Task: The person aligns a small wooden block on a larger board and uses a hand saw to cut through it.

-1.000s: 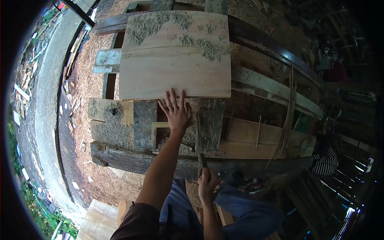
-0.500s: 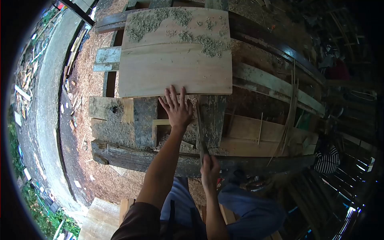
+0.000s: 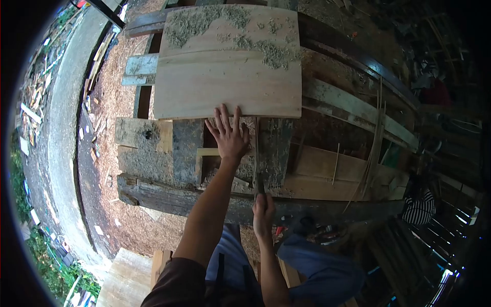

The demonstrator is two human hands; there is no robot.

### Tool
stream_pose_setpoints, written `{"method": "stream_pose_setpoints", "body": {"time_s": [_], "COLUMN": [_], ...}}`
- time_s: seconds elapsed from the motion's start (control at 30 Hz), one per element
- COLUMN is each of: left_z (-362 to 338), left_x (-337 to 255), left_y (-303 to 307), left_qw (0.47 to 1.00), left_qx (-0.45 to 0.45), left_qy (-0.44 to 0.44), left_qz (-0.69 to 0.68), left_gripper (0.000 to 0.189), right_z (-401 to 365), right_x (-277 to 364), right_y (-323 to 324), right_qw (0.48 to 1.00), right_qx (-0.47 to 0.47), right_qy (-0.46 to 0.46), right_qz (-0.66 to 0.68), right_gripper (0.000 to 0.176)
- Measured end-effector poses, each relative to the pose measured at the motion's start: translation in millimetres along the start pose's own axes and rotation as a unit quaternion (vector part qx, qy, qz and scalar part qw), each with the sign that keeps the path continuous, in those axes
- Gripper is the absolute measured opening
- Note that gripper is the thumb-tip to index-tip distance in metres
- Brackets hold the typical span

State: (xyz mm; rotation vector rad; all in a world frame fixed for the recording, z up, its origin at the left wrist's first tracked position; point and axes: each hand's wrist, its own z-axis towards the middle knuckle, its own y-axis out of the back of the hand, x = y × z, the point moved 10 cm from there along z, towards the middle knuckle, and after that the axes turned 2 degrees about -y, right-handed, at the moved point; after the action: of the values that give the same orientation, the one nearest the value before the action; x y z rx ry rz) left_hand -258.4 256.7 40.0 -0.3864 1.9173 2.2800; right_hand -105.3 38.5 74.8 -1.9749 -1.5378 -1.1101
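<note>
Here's the large, pale rectangular wooden board (image 3: 225, 87), lying flat across the far half of the workbench of rough dark planks (image 3: 188, 148), left of the middle. Curly greenish-grey shavings (image 3: 197, 25) lie heaped along the board's far edge, with more toward its far right corner.

And the left hand (image 3: 230, 140): wide open, fingers spread, fingertips resting on the middle of the board's near edge, gripping nothing that shows.

Over to the right hand (image 3: 263, 209)! It's closed in a fist around the handle of a long, thin, dark tool (image 3: 259, 181), above the bench's near edge. The tool points away, its far end right at the board's near edge; whether they touch, I can't tell.

Out toward the bench's right end, flat brown boards (image 3: 327, 166) lie along the near edge, and thin wooden strips (image 3: 375, 143) cross them. Past the left end, wood chips (image 3: 138, 220) cover the ground, then comes a grey concrete strip (image 3: 64, 133).
</note>
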Motion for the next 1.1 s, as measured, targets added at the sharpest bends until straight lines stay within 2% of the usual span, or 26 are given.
{"method": "stream_pose_setpoints", "body": {"time_s": [0.1,0.2,0.43,0.5,0.53,0.6,0.7,0.83,0.9,0.93,1.0,1.07,1.1], "left_z": [1.8,-10.2,-3.1,0.8,3.7,0.7,1.7,-7.2,0.4,5.9,-0.1,-0.2,0.8], "left_x": [-6.6,-1.9,-6.6,-7.5,-8.3,-8.0,-8.0,-8.0,-7.2,-5.0,-5.3,-7.9,-9.0], "left_y": [-1.1,-2.0,3.1,4.9,6.0,6.3,6.0,4.5,6.8,5.1,0.1,3.6,6.6], "left_qw": [1.0,1.0,1.0,0.999,0.999,0.999,1.0,1.0,1.0,1.0,1.0,1.0,0.999], "left_qx": [-0.008,0.005,-0.004,-0.025,-0.024,-0.013,-0.01,0.004,0.0,-0.007,-0.015,-0.005,-0.013], "left_qy": [-0.011,-0.009,-0.016,-0.017,-0.018,-0.021,-0.02,-0.017,-0.014,-0.014,-0.019,-0.016,-0.021], "left_qz": [-0.014,0.009,-0.024,-0.038,-0.037,-0.035,-0.019,-0.015,-0.028,-0.025,0.005,-0.012,-0.02], "left_gripper": [0.074,0.073,0.068,0.068,0.068,0.068,0.069,0.07,0.072,0.072,0.072,0.072,0.07], "right_z": [2.1,5.6,-51.3,-43.1,-38.1,-27.9,-56.2,-34.5,-13.3,-19.6,-55.8,-44.2,-25.8], "right_x": [10.6,48.5,16.0,-0.9,-12.2,-19.8,-15.0,-25.1,-28.0,-27.6,-41.3,-26.1,-17.1], "right_y": [0.8,-6.6,24.2,14.9,11.7,3.1,15.7,16.2,-0.5,-2.9,13.7,11.4,5.5], "right_qw": [1.0,0.999,0.997,0.993,0.992,0.999,0.999,0.999,0.999,0.999,0.997,0.997,0.998], "right_qx": [0.002,-0.005,-0.009,-0.016,-0.016,0.005,0.0,-0.003,0.013,0.018,-0.012,-0.001,-0.002], "right_qy": [-0.002,-0.005,-0.008,-0.097,-0.097,-0.022,-0.034,-0.033,0.036,0.042,-0.039,-0.051,-0.028], "right_qz": [-0.015,-0.051,-0.078,0.072,0.073,0.039,0.042,0.022,0.016,0.018,0.07,0.059,0.049], "right_gripper": [0.029,0.029,0.033,0.033,0.033,0.031,0.03,0.03,0.032,0.032,0.033,0.035,0.035]}}
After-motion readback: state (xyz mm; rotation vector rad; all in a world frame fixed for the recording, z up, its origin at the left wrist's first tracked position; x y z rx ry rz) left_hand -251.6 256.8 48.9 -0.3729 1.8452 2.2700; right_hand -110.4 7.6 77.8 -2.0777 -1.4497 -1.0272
